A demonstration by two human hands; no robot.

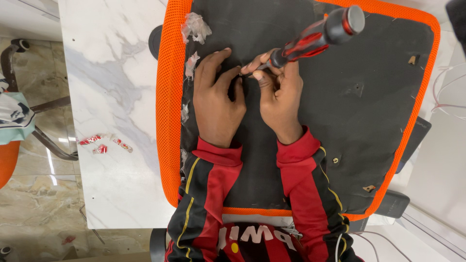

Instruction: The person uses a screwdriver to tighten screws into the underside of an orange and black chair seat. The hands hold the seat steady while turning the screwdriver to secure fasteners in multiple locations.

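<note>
on one upturned seat (369, 97), right hand (279, 99) fingers grip one screwdriver (315, 38); left hand (216, 99) lies flat, empty.

Marble table (116, 97) under chair seat (378, 97), wrappers (104, 143)

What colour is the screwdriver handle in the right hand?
The screwdriver handle is red and black with a grey end cap, seen in the head view.

seat panel (369, 97) on table (111, 73) | hands (247, 97) on panel | wrappers (104, 143) left on table
</note>
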